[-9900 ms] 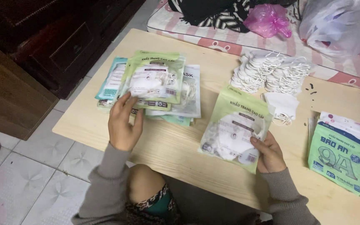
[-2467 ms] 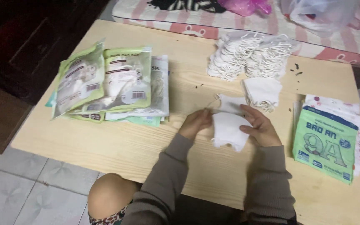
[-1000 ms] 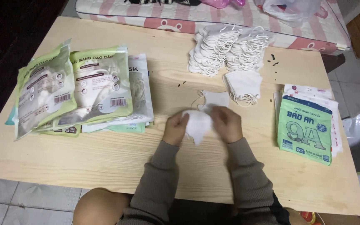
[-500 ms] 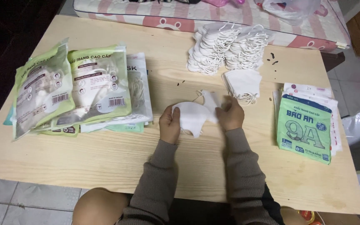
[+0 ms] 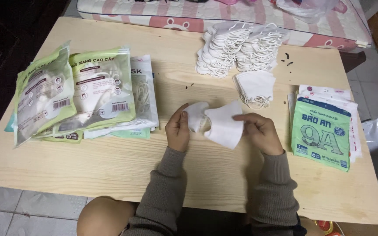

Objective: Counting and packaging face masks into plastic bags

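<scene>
Pinching a white face mask [image 5: 218, 124] from both ends, the hands held it just above the wooden table [image 5: 110, 161], near its middle. The left hand [image 5: 178, 131] had thumb & fingers closed on the mask's left flap; the right hand [image 5: 259, 131] gripped the right edge w/ fingertips, palm turned down. The mask sat partly unfolded between them, two panels showing, ear loops not clear to see.

Beyond the hands, a small pile of folded white masks [image 5: 254, 87] lay just past the right hand, loops trailing at its near edge. Farther back, two big heaps of loose masks [image 5: 239, 48] sat side by side, touching. To the right, a stack of flat green-and-white pouches [image 5: 322, 131] lay near the table edge. To the left, well apart from the hands, several filled green packets [image 5: 88, 94] lay overlapped on each other.

Judging by the layout, the step in hand looked like folding or flattening one mask before it joined the small folded pile. Next move prob. called for bringing both halves together evenly, edges aligned, w/ loops tucked so they wouldn't snag.

A pink-striped mattress [image 5: 197, 11] ran along the far side of the table.
</scene>
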